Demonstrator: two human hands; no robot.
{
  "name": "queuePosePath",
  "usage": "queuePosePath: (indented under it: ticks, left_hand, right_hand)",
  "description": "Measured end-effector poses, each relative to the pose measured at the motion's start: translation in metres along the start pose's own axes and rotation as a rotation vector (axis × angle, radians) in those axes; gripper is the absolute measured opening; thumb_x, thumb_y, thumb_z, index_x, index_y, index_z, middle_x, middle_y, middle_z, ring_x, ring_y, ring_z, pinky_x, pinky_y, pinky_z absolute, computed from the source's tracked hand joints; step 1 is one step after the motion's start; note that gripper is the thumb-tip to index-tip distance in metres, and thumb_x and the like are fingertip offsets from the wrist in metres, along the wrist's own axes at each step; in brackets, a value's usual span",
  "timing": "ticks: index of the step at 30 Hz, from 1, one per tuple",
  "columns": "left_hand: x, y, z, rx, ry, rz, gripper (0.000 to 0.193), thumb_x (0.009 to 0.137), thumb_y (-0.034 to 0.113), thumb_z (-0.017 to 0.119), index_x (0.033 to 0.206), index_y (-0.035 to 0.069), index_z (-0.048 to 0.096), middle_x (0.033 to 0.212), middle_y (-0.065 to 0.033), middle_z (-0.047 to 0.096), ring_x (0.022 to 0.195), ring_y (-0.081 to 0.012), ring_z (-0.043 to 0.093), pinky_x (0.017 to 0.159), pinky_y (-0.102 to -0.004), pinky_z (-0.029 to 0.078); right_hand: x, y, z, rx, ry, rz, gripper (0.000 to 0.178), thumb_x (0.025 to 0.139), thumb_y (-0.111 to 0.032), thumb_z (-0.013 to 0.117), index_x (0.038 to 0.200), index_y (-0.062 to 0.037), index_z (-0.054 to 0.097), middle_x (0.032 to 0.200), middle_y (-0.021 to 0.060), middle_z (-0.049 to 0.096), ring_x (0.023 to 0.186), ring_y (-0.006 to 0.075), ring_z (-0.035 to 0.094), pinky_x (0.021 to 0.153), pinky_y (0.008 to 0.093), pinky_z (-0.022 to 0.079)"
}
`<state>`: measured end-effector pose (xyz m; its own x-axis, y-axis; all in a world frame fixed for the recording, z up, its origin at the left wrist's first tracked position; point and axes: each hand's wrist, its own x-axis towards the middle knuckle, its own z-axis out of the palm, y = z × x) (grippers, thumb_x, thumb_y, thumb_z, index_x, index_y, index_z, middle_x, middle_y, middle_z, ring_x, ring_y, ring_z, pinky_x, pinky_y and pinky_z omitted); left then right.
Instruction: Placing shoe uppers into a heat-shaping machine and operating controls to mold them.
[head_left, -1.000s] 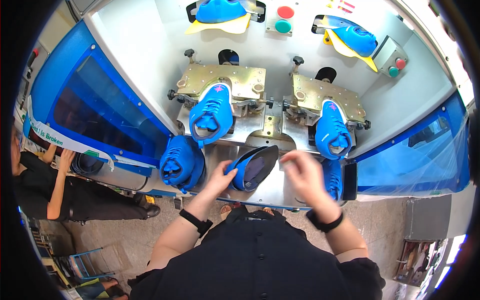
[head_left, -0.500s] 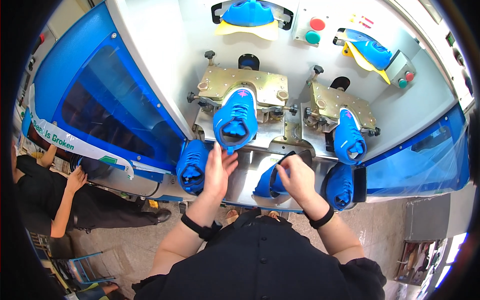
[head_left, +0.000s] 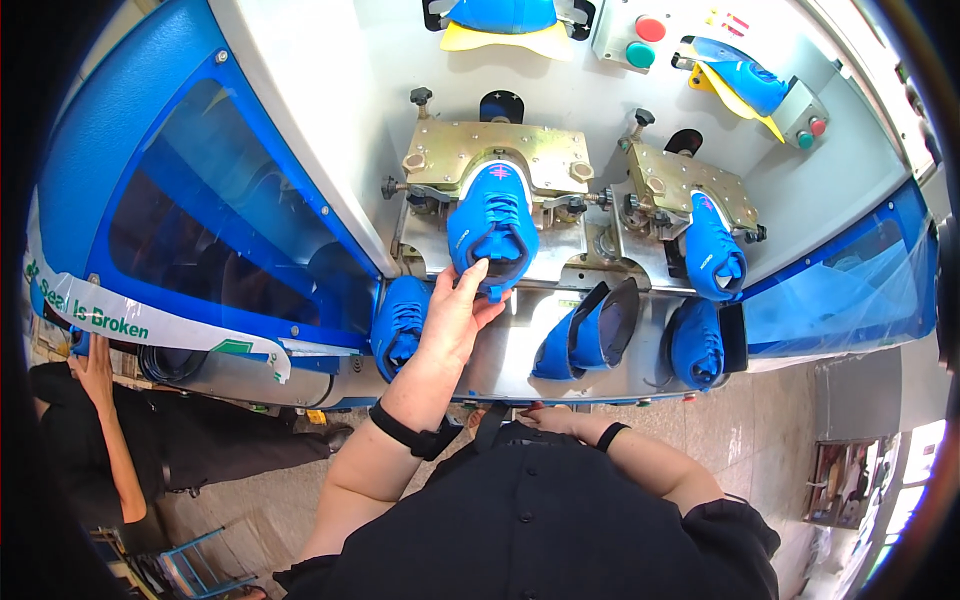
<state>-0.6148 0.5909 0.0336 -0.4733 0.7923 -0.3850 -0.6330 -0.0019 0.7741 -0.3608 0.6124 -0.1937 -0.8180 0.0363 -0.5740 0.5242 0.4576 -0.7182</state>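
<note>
A blue shoe upper (head_left: 497, 220) with laces sits toe-first in the left metal clamp (head_left: 470, 145) of the machine. My left hand (head_left: 462, 315) pinches its heel, thumb at the collar opening and fingers underneath. My right hand (head_left: 550, 419) is low, close to my waist at the machine's front edge; its fingers are small and partly hidden, so what they touch is unclear. Between the hands, two curved blue pieces with dark lining (head_left: 588, 338) stand on the metal ledge (head_left: 500, 365).
Another blue upper (head_left: 714, 255) sits in the right clamp (head_left: 690, 180). More uppers stand at the ledge's left (head_left: 398, 328) and right (head_left: 697, 345). Above are yellow-edged shapes (head_left: 510, 40) and a red-and-green button box (head_left: 640, 40). At the left, a blue windowed door (head_left: 230, 220) and another person (head_left: 95, 430).
My left hand has risen and closed on the heel of the upper in the left clamp. My right hand has left the curved blue pieces and drawn back toward my waist. The view has shifted slightly.
</note>
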Motion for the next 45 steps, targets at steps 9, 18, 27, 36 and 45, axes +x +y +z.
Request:
queuePosePath:
  ticks: [9,18,27,36,45]
  left_hand:
    - [-0.009,0.018,-0.01,0.062,-0.009,0.04,0.038,0.095,0.026,0.063,0.122,0.004,0.048,0.11,-0.0156,0.065,0.089,-0.029,0.07,0.079,-0.0363,0.058]
    - [-0.135,0.036,-0.109,0.126,0.168,0.077,0.042,0.101,0.033,0.047,0.126,-0.001,0.046,0.106,-0.0182,0.067,0.083,-0.0281,0.072,0.069,-0.0318,0.061]
    - [-0.111,-0.001,-0.134,0.353,0.206,0.034,0.071,0.101,0.06,0.032,0.128,-0.004,0.046,0.108,-0.0176,0.066,0.079,-0.0277,0.073,0.059,-0.0292,0.06]
    - [-0.125,0.006,-0.142,1.169,0.498,0.543,0.055,0.08,0.042,0.079,0.1,0.003,0.046,0.074,-0.0102,0.051,0.061,-0.0286,0.057,0.057,-0.0405,0.045]
    - [-0.13,0.036,-0.11,1.132,0.306,1.106,0.044,0.075,0.025,0.084,0.074,0.008,0.043,0.061,-0.0041,0.037,0.047,-0.017,0.033,0.044,-0.0303,0.026]
  right_hand:
    - [-0.007,-0.013,0.0,-0.066,0.05,0.064,0.047,0.099,-0.041,0.046,0.115,-0.0006,0.062,0.105,0.025,0.067,0.102,0.0416,0.064,0.09,0.0481,0.048]
    - [-0.037,-0.124,-0.088,0.297,0.217,-0.112,0.035,0.103,-0.029,0.047,0.111,-0.0002,0.066,0.098,0.013,0.071,0.087,0.0199,0.069,0.08,0.0331,0.053]
    - [0.016,-0.206,-0.117,0.174,0.387,-0.281,0.028,0.098,-0.017,0.052,0.119,0.0012,0.06,0.102,0.0141,0.069,0.089,0.0258,0.069,0.081,0.0362,0.054]
    - [-0.025,-0.269,-0.213,-0.185,1.073,-0.565,0.022,0.087,-0.007,0.063,0.109,-0.0084,0.063,0.098,0.0148,0.063,0.086,0.0322,0.065,0.07,0.0393,0.053]
    - [-0.065,-0.342,-0.469,-1.108,1.803,-0.373,0.021,0.086,-0.016,0.061,0.104,-0.0048,0.065,0.092,0.0171,0.067,0.084,0.0339,0.066,0.079,0.0403,0.052]
